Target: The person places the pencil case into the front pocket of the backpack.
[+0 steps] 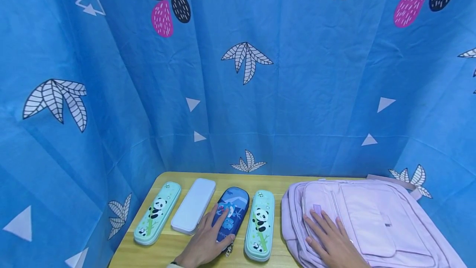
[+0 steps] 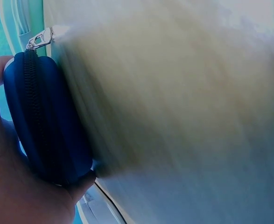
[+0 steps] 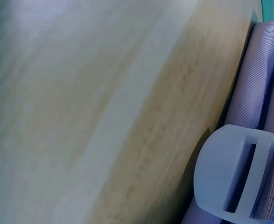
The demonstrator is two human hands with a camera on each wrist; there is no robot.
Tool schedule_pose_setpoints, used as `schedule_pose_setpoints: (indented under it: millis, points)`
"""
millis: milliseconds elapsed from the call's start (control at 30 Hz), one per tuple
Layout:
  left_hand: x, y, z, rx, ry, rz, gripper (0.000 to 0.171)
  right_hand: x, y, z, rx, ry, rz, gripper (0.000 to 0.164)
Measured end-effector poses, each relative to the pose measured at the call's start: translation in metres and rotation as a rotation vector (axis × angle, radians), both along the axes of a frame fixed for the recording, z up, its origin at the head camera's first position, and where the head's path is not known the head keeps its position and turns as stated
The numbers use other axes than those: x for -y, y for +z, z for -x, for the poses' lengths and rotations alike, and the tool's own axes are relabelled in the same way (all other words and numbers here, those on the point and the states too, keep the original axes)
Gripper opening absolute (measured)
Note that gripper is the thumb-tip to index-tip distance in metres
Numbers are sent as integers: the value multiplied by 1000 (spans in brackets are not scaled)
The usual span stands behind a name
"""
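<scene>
My left hand point(image 1: 205, 239) grips a dark blue zippered pencil case point(image 1: 238, 202), fingers over its printed top and thumb at the near right side. In the left wrist view, the pencil case point(image 2: 52, 116) shows its black zipper and metal pull, with thumb and a finger on opposite sides. My right hand point(image 1: 332, 239) rests on the front of a lilac backpack point(image 1: 364, 214) lying flat, its fingers spread and fairly straight. Only the edge of the backpack point(image 3: 253, 88) and a pale plastic strap buckle point(image 3: 221, 172) appear in the right wrist view; the hand is out of that picture.
A mint panda pencil case point(image 1: 262, 222) lies between the blue one and the backpack. Farther left are a plain white case point(image 1: 194, 206) and another mint panda case point(image 1: 158, 214). All rest on a wooden table point(image 1: 282, 185), with a blue patterned curtain point(image 1: 297, 94) around it.
</scene>
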State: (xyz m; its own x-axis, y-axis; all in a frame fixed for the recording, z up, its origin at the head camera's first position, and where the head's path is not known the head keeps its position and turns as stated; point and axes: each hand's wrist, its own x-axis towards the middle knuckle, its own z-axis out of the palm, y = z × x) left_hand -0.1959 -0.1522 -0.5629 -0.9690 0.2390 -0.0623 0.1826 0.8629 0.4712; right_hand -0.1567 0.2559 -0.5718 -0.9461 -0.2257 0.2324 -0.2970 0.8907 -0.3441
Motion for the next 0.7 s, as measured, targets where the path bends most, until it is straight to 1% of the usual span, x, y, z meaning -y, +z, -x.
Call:
schedule_pose_setpoints:
  millis: [267,367,467,600,700]
  points:
    - [0,0,0,6,-1,8,89,2,1,-1,-6,12,14,58]
    - [0,0,0,4,-1,9,92,3,1,-2,-5,16,21,56]
    - [1,-1,-1,8,-1,29,98,4,2,-2,-9,22,22,54]
    - [0,1,-3,28,1,44,106,5,3,-2,-13,22,5,52]
    - [-2,3,-5,55,17,34,109,4,3,-2,-4,18,-8,52]
